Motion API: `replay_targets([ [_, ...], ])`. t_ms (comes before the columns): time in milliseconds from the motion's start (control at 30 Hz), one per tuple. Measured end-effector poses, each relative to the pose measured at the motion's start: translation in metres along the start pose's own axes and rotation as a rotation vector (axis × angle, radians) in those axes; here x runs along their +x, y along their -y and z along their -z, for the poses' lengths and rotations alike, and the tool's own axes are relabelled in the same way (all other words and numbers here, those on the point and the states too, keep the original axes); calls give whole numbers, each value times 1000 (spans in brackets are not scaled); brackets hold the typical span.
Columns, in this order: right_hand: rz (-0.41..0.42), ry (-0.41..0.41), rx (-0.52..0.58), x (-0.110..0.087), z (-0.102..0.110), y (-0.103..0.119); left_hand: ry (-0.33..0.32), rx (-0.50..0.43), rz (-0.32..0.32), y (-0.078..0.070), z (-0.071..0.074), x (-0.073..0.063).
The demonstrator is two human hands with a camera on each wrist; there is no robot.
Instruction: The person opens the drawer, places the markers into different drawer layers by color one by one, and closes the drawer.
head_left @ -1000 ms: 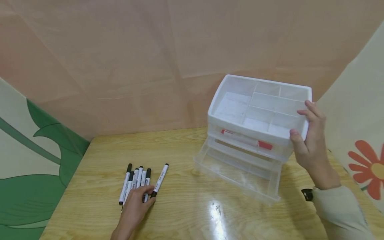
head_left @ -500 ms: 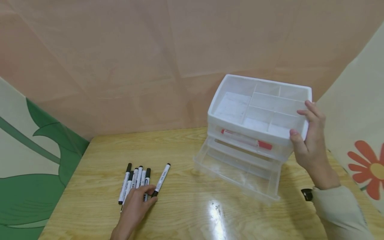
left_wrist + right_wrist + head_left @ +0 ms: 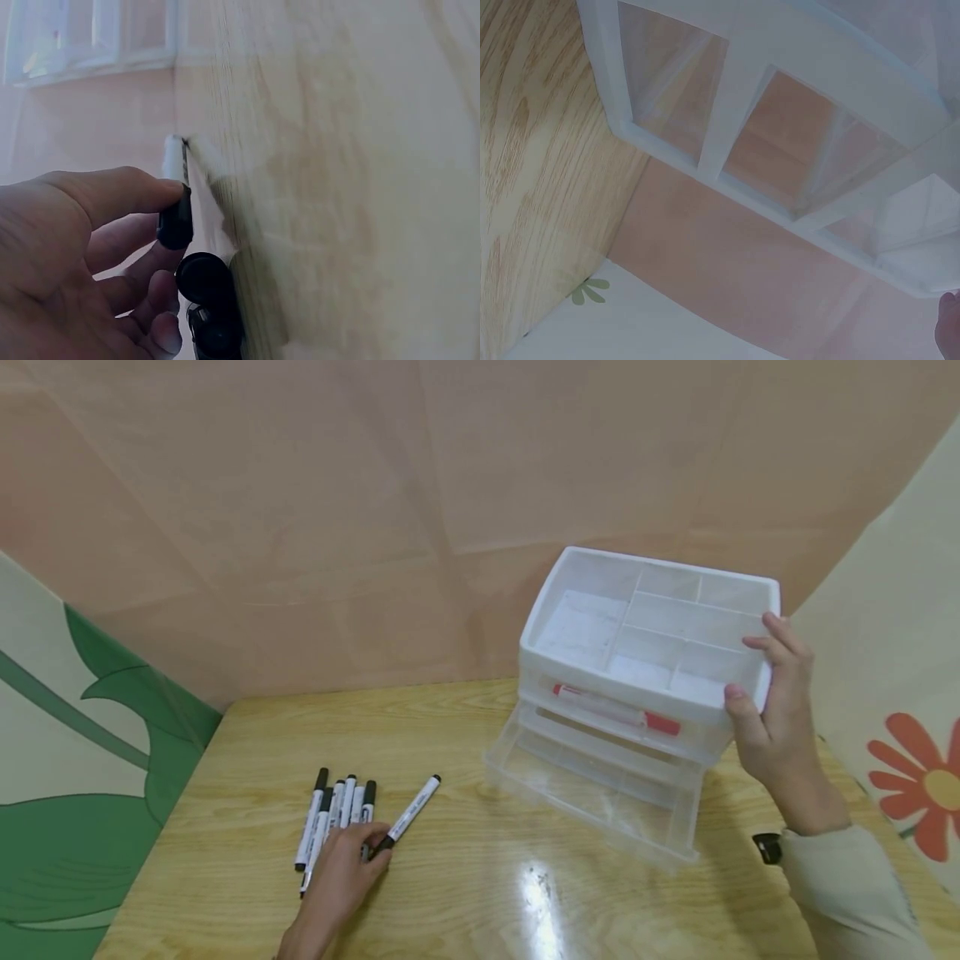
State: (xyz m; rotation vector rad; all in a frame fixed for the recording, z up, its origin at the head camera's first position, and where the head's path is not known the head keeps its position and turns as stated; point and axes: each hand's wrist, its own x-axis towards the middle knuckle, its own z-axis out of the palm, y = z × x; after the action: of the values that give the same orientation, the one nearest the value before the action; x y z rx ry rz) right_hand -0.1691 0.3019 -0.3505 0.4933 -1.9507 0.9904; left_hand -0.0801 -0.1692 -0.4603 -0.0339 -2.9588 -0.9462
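My left hand [image 3: 341, 868] pinches the black cap end of a white marker [image 3: 416, 810] between thumb and fingers, as the left wrist view also shows of the marker [image 3: 175, 214]. The marker slants up and right, its far end over the table. Beside that hand several more white markers [image 3: 347, 802] with black caps lie in a row, partly hidden by it. My right hand [image 3: 780, 718] grips the right rim of a white plastic drawer organizer [image 3: 622, 681], thumb in front and fingers over the edge. The organizer's lower clear drawer [image 3: 600, 785] is pulled out.
A red marker [image 3: 615, 707] lies in the organizer's upper, closed drawer. Divided compartments form the organizer's top. The wooden table [image 3: 450, 893] meets a draped pinkish cloth [image 3: 375, 568] behind. A printed panel with a red flower [image 3: 930, 785] borders the right side.
The pinched marker has swung its far end to the right, away from the row, tilting further over. My right hand and the organizer have stayed in place.
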Motion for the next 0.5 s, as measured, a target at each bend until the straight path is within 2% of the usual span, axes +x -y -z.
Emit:
replay_targets([
  [233,2,-1,-1,1,-1,3,-28,23,43,-2,0,0],
  [500,-4,2,1,0,0,1,-20,27,4,-3,1,0],
])
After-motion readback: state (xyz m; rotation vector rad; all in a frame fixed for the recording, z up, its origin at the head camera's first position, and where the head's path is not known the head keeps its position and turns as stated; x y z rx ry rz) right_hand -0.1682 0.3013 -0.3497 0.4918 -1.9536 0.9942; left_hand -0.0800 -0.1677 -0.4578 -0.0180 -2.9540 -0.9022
